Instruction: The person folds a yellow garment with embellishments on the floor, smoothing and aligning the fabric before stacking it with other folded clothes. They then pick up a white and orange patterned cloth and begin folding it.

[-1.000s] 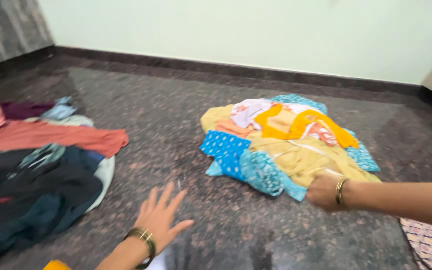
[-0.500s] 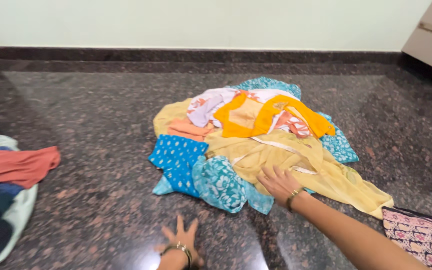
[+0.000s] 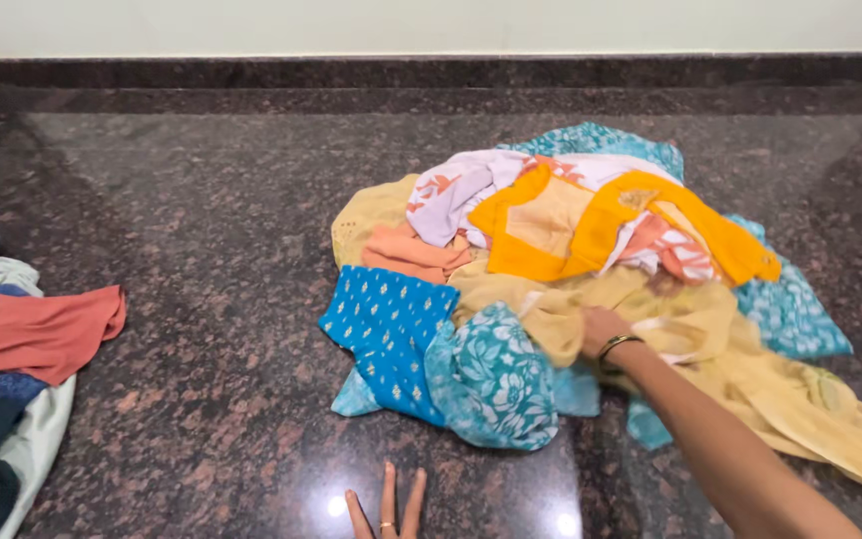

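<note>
Head view: right hand [image 3: 599, 329] has moved onto the yellow cloth [image 3: 690, 324], fingers gripping it; left hand [image 3: 386, 511] stays splayed on the floor [image 3: 202, 200].

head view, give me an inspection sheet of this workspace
surface: dark speckled stone floor, glossy, with light reflections near the bottom edge
job's things: heap of clothes; yellow cloth under the right hand, blue dotted piece at the front left
clutter: second pile at the left edge, red-orange garment on top
hands: right hand on the yellow cloth, bangle at the wrist, grip cannot be told; left hand flat on the floor, fingers spread, ring on one finger
cables: nothing seen
surroundings: pale wall with a dark skirting strip
</note>
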